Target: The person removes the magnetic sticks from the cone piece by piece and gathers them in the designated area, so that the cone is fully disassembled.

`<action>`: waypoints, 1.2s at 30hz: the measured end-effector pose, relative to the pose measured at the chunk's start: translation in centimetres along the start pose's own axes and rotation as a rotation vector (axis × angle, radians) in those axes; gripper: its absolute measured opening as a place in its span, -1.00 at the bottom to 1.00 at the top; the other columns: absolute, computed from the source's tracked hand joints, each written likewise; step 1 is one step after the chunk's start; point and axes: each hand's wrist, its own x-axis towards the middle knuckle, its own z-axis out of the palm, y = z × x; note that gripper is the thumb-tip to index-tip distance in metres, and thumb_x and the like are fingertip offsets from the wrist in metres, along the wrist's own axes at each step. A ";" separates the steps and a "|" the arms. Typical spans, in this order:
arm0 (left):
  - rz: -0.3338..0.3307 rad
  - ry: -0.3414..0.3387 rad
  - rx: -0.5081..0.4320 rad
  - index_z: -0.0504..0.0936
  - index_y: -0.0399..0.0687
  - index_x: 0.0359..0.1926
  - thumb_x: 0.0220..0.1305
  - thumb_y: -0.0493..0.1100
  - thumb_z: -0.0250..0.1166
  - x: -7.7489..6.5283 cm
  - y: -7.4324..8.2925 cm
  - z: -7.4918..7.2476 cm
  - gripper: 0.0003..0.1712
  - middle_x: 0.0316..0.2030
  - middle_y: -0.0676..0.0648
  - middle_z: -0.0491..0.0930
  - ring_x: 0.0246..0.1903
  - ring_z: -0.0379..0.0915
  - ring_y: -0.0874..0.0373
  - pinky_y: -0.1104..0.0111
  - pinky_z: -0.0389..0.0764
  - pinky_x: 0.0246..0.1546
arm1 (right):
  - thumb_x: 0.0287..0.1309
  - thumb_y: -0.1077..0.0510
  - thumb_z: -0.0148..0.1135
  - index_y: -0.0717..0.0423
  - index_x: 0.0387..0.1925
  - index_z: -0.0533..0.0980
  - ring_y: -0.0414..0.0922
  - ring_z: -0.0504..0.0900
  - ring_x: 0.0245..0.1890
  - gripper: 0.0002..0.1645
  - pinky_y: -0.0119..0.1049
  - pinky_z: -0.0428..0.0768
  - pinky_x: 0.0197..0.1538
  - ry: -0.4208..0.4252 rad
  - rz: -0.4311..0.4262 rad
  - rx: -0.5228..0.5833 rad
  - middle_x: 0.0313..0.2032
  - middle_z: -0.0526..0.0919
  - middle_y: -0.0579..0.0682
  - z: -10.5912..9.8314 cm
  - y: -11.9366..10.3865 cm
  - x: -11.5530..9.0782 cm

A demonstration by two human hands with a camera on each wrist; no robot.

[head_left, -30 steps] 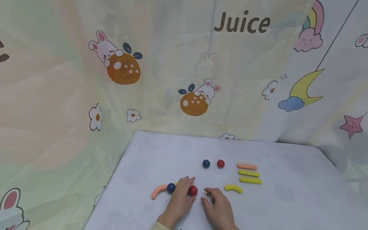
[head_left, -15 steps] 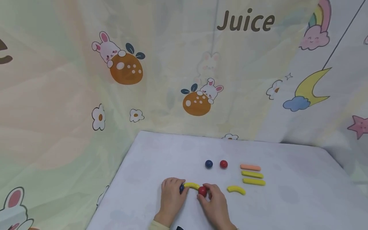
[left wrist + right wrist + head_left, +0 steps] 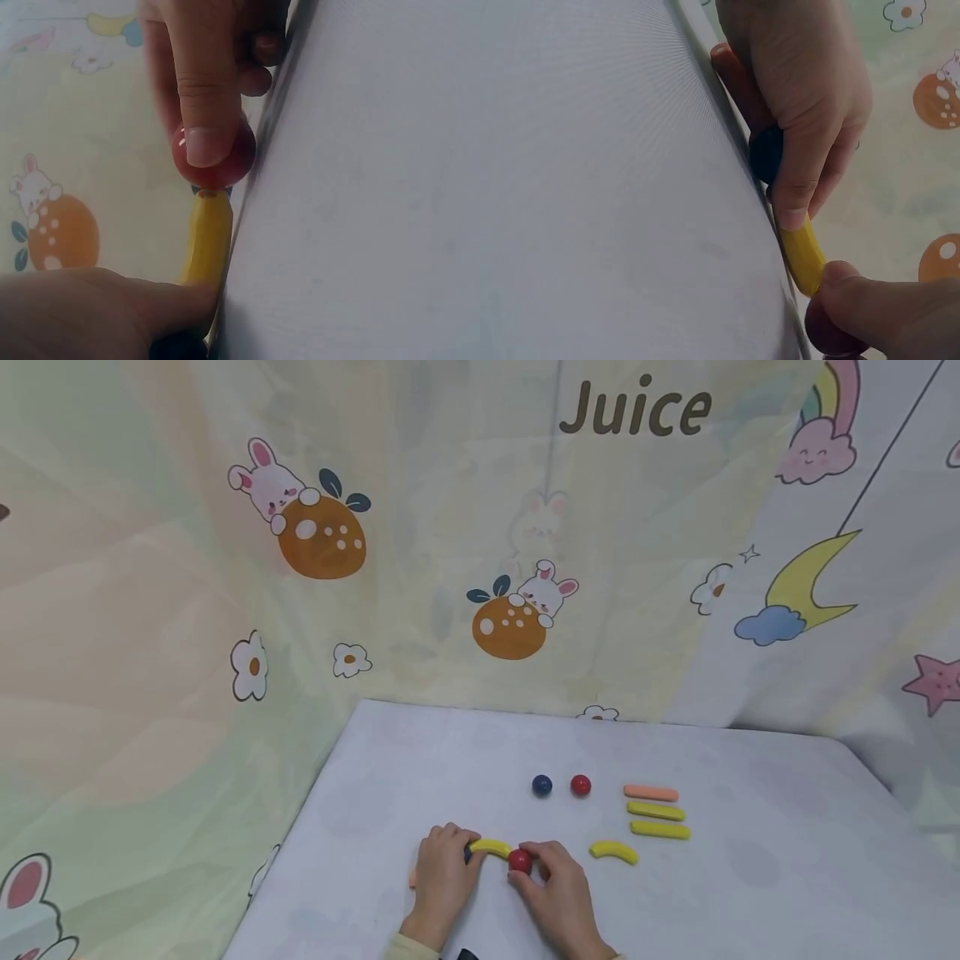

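Observation:
My left hand (image 3: pixel 444 877) grips a curved yellow stick (image 3: pixel 491 847) at its left end, right beside a blue ball (image 3: pixel 766 154). Beyond that ball a curved orange stick (image 3: pixel 741 86) runs on in the same chain, mostly hidden behind the hand in the head view. With thumb and fingers, my right hand (image 3: pixel 558 893) pinches a red ball (image 3: pixel 520 862) at the yellow stick's right end. In the left wrist view the red ball (image 3: pixel 215 161) meets the tip of the yellow stick (image 3: pixel 208 236); whether they are joined I cannot tell.
Behind the hands lie a second blue ball (image 3: pixel 542 786) and a second red ball (image 3: pixel 581 786). To the right are a straight orange stick (image 3: pixel 651 793), two straight yellow sticks (image 3: pixel 660 831) and a loose curved yellow one (image 3: pixel 613 852). All rest on a white table (image 3: pixel 750 893) before a printed curtain.
My left hand has shifted left from over the yellow stick and red ball to the blue-ball end. My right hand, holding nothing before, has moved in and taken hold of the red ball.

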 end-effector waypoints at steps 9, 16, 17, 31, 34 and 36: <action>-0.051 0.000 0.002 0.75 0.08 -0.32 -0.04 -0.04 0.55 0.4 -0.4 -0.1 -0.78 -0.42 0.13 0.57 -0.32 0.45 0.19 0.34 0.41 -0.30 | -0.02 0.07 0.53 -0.09 0.04 0.60 -0.21 0.44 -0.35 -0.48 -0.41 0.48 -0.32 0.126 0.061 0.031 -0.23 0.60 -0.19 -0.9 -0.2 1.9; -0.051 -0.012 -0.007 0.75 0.08 -0.32 -0.04 -0.05 0.55 0.3 -0.6 -0.1 -0.77 -0.42 0.13 0.56 -0.34 0.43 0.20 0.36 0.39 -0.32 | 0.06 0.08 0.45 0.04 0.07 0.57 -0.18 0.53 -0.31 -0.49 -0.33 0.51 -0.27 0.122 0.110 0.052 -0.13 0.67 -0.06 -1.6 -0.4 4.7; -0.050 -0.016 -0.010 0.75 0.08 -0.32 -0.04 -0.05 0.55 0.3 -0.6 0.0 -0.77 -0.42 0.13 0.56 -0.34 0.43 0.20 0.36 0.39 -0.32 | 0.06 0.08 0.45 0.05 0.08 0.57 -0.16 0.54 -0.30 -0.49 -0.31 0.52 -0.26 0.120 0.113 0.045 -0.13 0.68 -0.05 -1.7 -0.4 5.0; -0.034 -0.007 -0.023 0.74 0.06 -0.32 -0.03 -0.05 0.55 0.2 -0.6 0.0 -0.78 -0.43 0.14 0.55 -0.35 0.43 0.21 0.36 0.38 -0.33 | 0.03 0.05 0.48 0.03 0.00 0.59 0.01 0.57 -0.14 -0.53 -0.02 0.53 -0.04 0.094 0.068 -0.110 -0.18 0.68 0.00 -2.3 1.1 6.7; -0.033 -0.005 -0.030 0.74 0.06 -0.32 -0.03 -0.05 0.55 0.1 -0.6 -0.1 -0.78 -0.44 0.14 0.54 -0.35 0.42 0.21 0.36 0.37 -0.34 | 0.00 0.05 0.50 0.04 0.01 0.59 -0.02 0.55 -0.18 -0.51 -0.04 0.54 -0.06 0.083 0.065 -0.120 -0.22 0.67 -0.01 -2.2 1.3 6.8; -0.040 -0.009 -0.032 0.74 0.06 -0.32 -0.03 -0.05 0.54 0.2 -0.5 0.0 -0.78 -0.44 0.15 0.54 -0.35 0.41 0.22 0.37 0.37 -0.34 | 0.00 0.04 0.50 0.03 0.01 0.59 -0.03 0.54 -0.19 -0.50 -0.05 0.54 -0.06 0.079 0.065 -0.120 -0.23 0.66 -0.01 -2.1 1.4 6.9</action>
